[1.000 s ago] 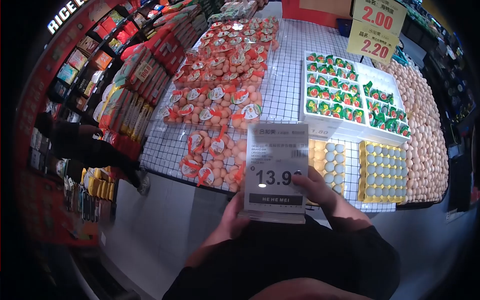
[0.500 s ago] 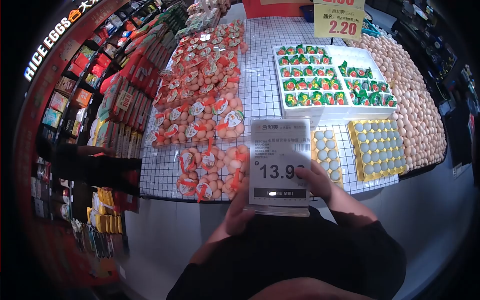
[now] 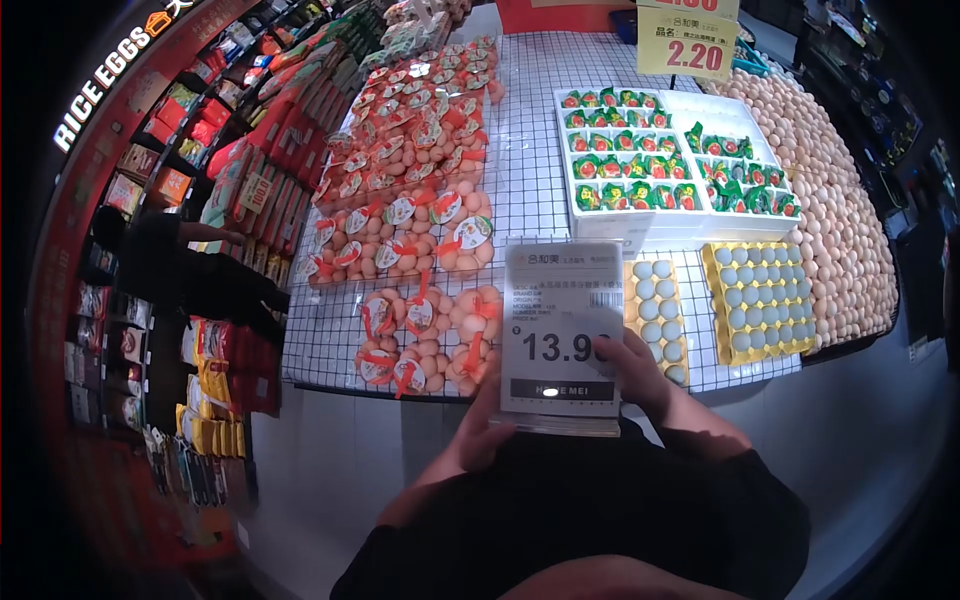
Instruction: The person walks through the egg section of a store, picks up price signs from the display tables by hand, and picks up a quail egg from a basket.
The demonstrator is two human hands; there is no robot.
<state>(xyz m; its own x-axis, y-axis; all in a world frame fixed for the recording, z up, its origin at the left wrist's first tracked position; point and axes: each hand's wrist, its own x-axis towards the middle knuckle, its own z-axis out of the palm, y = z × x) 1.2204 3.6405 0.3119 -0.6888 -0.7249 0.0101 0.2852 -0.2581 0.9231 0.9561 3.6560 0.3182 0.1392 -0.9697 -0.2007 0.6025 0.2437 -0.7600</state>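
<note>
A price sign (image 3: 560, 290) in a clear stand, printed 13.9 and a last digit partly covered by a thumb, is held upright before my body. My left hand (image 3: 483, 425) grips its lower left side, closed on it. On the right edge my right hand (image 3: 635, 375) is closed too, thumb lying over the front. Behind the sign stand a yellow tray of pale bluish eggs (image 3: 657, 310) and a second yellow egg tray (image 3: 762, 302). Bagged brown eggs (image 3: 425, 335) with red ties lie beyond my left hand.
A white foam box (image 3: 640, 222) of green-wrapped eggs sits on the tiled-pattern table (image 3: 530, 130). Loose brown eggs (image 3: 825, 210) are heaped at right. A yellow 2.20 sign (image 3: 685, 45) stands behind. At left, a person in dark clothes (image 3: 195, 265) is by the shelves.
The view has shifted slightly, so the table goods sit a little further right. My hands keep the same hold on the price sign. The person at left has moved slightly.
</note>
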